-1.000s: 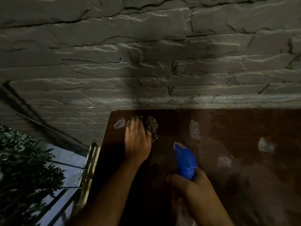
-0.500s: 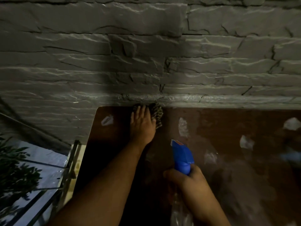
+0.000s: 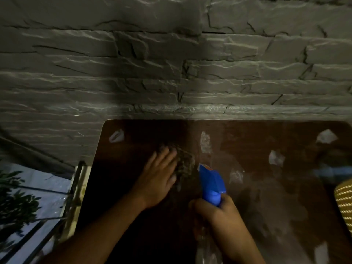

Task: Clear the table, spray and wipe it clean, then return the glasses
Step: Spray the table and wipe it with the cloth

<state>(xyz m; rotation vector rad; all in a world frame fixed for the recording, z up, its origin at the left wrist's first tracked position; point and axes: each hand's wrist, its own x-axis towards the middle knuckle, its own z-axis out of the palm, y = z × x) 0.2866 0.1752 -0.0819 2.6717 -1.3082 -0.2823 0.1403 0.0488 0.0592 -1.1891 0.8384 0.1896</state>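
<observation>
A dark brown glossy table (image 3: 266,206) stands against a stone wall. My left hand (image 3: 160,176) lies flat with straight fingers on a dark patterned cloth (image 3: 183,161), pressing it onto the table's left-middle part. My right hand (image 3: 222,220) grips the neck of a spray bottle with a blue trigger head (image 3: 211,184), held upright just right of the cloth; its clear body is mostly hidden below my hand. No glasses are in view.
The grey stone wall (image 3: 171,73) runs along the table's far edge. A yellow woven object (image 3: 344,202) sits at the right edge. Left of the table are a metal railing (image 3: 76,187) and a leafy plant (image 3: 17,206). Bright reflections dot the tabletop.
My left hand has slid the cloth from the table's far edge back toward me and to the right. The right hand keeps hold of the spray bottle.
</observation>
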